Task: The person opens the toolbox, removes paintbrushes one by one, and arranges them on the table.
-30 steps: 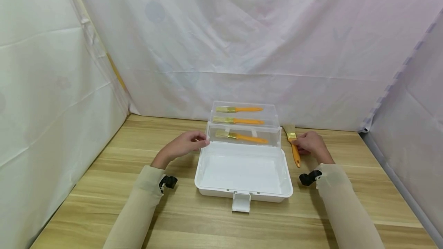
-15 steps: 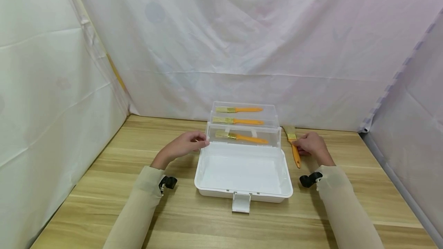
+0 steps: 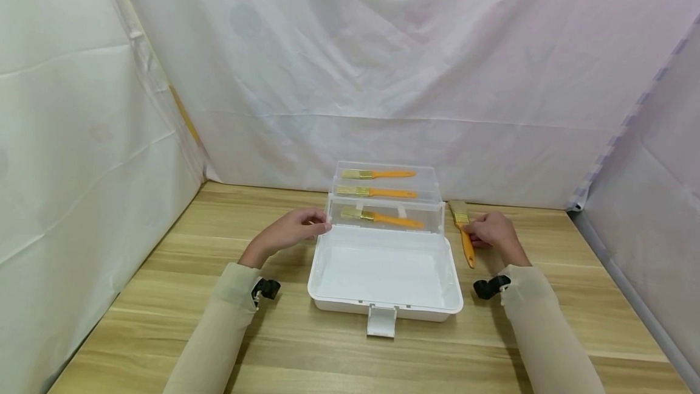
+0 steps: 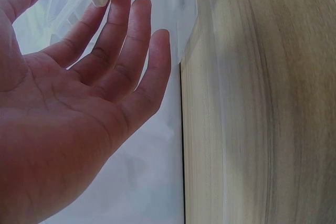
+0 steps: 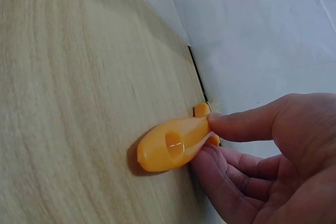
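Grip on brush; wooden table, curtain

glossy plastic brush handle; smooth wood-grain tabletop

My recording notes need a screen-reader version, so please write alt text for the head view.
A right hand pinches an orange-handled brush to the right of an open white box on a wooden table, while the left hand is at the left edge of the box's raised clear section. Three more brushes lie across that clear section.
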Motion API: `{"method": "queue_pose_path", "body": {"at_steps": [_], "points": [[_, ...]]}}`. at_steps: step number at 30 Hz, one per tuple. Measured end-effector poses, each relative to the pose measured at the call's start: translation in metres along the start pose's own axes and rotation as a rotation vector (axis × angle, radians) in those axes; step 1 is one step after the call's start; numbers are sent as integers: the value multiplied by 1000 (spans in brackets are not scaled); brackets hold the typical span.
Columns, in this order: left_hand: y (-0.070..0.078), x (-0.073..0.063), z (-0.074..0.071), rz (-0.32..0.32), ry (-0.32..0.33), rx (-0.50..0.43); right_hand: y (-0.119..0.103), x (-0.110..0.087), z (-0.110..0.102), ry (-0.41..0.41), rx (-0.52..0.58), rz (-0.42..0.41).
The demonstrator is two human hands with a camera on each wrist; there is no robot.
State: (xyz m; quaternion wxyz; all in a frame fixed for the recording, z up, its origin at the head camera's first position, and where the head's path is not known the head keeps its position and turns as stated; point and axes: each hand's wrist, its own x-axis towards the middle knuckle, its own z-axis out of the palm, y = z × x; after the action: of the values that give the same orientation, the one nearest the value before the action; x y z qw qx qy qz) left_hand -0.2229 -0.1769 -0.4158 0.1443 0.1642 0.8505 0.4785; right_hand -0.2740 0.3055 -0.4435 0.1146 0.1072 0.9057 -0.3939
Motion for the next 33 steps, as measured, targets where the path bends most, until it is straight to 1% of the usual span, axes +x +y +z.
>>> {"method": "queue_pose_path", "body": {"at_steps": [8, 16, 20, 26, 33], "points": [[1, 1, 0, 9, 2, 1, 0, 0, -1, 3, 1, 11], [1, 2, 0, 0, -1, 4, 1, -2, -1, 11, 37, 18], [2, 2, 0, -11, -1, 0, 2, -4, -2, 27, 32, -10], [3, 1, 0, -1, -4, -15, 4, -9, -5, 58, 22, -63], [3, 0, 0, 1, 1, -11, -6, -21, -9, 95, 31, -118]]}}
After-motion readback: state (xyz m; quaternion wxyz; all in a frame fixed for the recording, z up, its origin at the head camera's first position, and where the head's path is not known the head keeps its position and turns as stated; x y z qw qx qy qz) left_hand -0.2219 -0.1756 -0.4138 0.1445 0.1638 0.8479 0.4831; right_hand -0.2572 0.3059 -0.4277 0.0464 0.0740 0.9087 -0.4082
